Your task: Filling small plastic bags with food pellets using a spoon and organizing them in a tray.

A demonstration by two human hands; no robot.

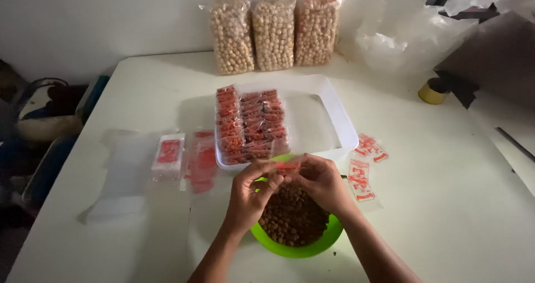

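Pinching a small packet (pixel 288 167) over the green bowl (pixel 295 248)

Left hand (pixel 249 196) and right hand (pixel 321 183) both closed on it, white tray (pixel 340 121) of filled packets just behind.

Glossy clear plastic sachets (pixel 251 124) fill a smooth white plastic tray (pixel 340 121); the green bowl (pixel 301 250) looks smooth plastic.

I see a white table (pixel 446 205) carrying a green bowl (pixel 312 248), a white tray (pixel 340 121), three clear bags of pale nuts (pixel 273 32), loose red labels (pixel 365 166), flat plastic sleeves (pixel 128 171) and a yellow tape roll (pixel 432 93).
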